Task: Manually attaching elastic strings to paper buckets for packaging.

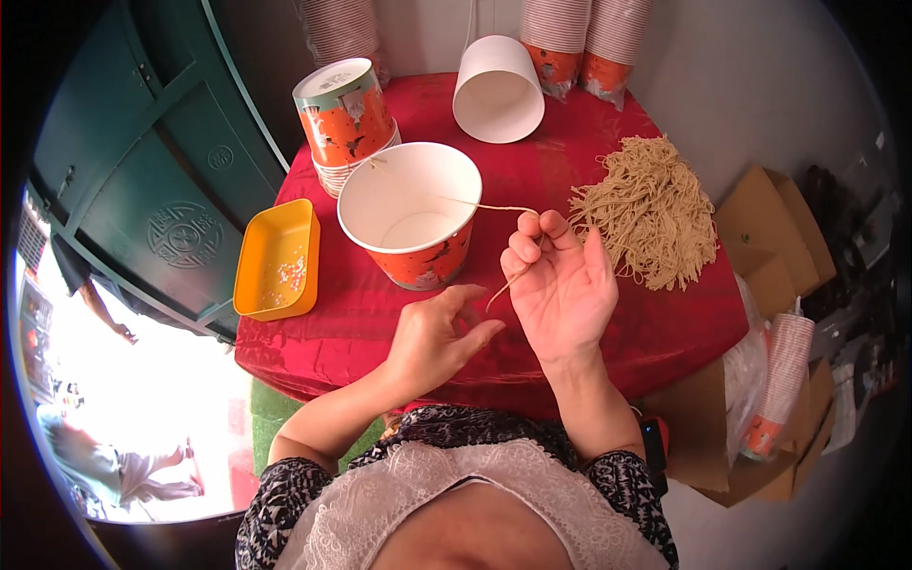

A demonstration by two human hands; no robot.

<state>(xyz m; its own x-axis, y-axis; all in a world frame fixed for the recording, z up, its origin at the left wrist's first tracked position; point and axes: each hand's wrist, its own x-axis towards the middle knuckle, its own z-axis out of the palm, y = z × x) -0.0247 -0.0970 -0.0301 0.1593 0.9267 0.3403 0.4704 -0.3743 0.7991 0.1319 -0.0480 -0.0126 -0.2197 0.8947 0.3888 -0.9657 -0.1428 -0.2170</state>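
A large paper bucket, white inside and orange with a dark pattern outside, stands upright near the table's middle. Between the fingertips of my right hand, palm turned up, is a thin tan cord. One stretch of it runs left over the bucket's right side to the inner wall; a loose end hangs below my fingers. In front of the bucket is my left hand, thumb and fingers apart, with nothing seen in it. To the right lies a heap of tan cords.
A yellow tray with small pale bits sits left. Behind it, an upside-down patterned bucket tops a stack. Another white bucket lies tipped at the back of the red-covered table. Cardboard boxes are right; a green door is left.
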